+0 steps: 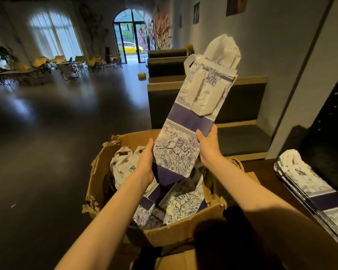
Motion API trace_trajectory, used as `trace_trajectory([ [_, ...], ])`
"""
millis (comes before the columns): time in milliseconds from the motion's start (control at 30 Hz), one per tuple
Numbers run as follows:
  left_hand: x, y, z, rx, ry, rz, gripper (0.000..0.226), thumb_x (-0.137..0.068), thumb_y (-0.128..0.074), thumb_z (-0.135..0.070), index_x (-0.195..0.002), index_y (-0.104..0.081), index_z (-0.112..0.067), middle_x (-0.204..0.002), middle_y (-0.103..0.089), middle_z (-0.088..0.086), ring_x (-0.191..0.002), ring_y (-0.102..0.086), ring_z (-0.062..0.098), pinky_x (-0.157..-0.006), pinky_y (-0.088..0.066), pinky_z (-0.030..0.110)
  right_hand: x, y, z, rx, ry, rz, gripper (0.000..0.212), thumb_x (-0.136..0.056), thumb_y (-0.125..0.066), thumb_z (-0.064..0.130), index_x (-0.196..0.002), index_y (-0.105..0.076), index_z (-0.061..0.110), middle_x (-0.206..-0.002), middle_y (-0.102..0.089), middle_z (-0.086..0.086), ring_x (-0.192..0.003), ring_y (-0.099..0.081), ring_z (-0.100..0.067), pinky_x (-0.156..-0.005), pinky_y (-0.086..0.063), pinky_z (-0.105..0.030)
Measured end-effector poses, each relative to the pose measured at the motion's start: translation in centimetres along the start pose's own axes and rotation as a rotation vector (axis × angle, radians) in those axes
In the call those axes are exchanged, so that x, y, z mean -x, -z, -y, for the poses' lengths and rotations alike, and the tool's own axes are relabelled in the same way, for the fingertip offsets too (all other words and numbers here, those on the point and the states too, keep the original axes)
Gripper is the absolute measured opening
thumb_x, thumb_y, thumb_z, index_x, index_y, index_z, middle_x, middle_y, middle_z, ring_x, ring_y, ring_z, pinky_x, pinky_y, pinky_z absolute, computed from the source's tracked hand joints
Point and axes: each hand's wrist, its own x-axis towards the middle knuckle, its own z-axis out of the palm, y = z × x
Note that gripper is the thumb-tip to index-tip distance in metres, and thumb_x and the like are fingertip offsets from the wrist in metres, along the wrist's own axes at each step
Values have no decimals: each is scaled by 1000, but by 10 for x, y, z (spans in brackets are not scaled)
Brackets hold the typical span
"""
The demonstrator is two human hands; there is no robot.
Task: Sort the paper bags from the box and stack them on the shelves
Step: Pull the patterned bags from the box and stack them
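Note:
I hold a long, flat paper bag [191, 121], white with blue animal print and dark blue bands, upright above a torn cardboard box [98, 172]. My left hand [145, 162] grips its lower left edge and my right hand [208, 145] grips its right edge. White tissue sticks out of the bag's top. Several more printed bags [176, 203] lie inside the box, with white-handled ones [123, 164] at its left side. A stack of the same flat bags [308, 186] lies on the dark surface at the right.
A dark shelf unit [328, 133] stands at the right behind the stack. Upholstered benches [238, 106] run along the right wall. The dark open floor [57, 133] stretches left, with chairs and tables far back by the windows. Flat cardboard [176, 258] lies below the box.

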Motion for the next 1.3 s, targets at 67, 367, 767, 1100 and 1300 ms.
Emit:
trace_trajectory([
  [67,2,-19,1,20,-2,-10,33,-97,-44,-33,-78,-63,-13,-77,-67,7,-76,-61,22,-68,-47,32,-3,11,9,3,21,-9,50,-99,-44,8,-144,-23,12,-137,-44,-7,-118,-48,-17,-92,-41,-29],
  [367,18,-144,39,9,-134,-34,26,-97,-46,-21,-78,-60,-12,-68,-67,3,-71,-59,18,-65,-47,29,-50,126,50,22,45,19,44,-99,-44,11,-140,-29,13,-127,-49,-5,-98,-50,-8,-64,-43,-14],
  [767,55,-293,143,-415,-440,-14,23,-97,-49,-27,-108,-66,-18,-97,-68,-1,-84,-61,8,-68,-50,19,-93,326,66,88,-12,113,44,-97,-49,9,-139,-35,9,-128,-52,-8,-115,-54,-22,-90,-47,-35],
  [1100,89,-357,205,-685,-198,263,41,-87,-64,-20,-122,-44,-28,-99,-65,-7,-81,-68,13,-64,-57,26,-91,443,56,258,-120,202,43,-94,-51,3,-137,-41,3,-128,-54,-18,-113,-56,-27,-83,-49,-33],
  [1300,88,-372,247,-724,-156,292,40,-87,-65,-13,-118,-41,-19,-100,-64,6,-58,-65,17,-48,-54,32,-79,486,42,387,-162,266,38,-95,-49,4,-133,-44,4,-118,-56,-7,-104,-54,-17,-83,-48,-27],
])
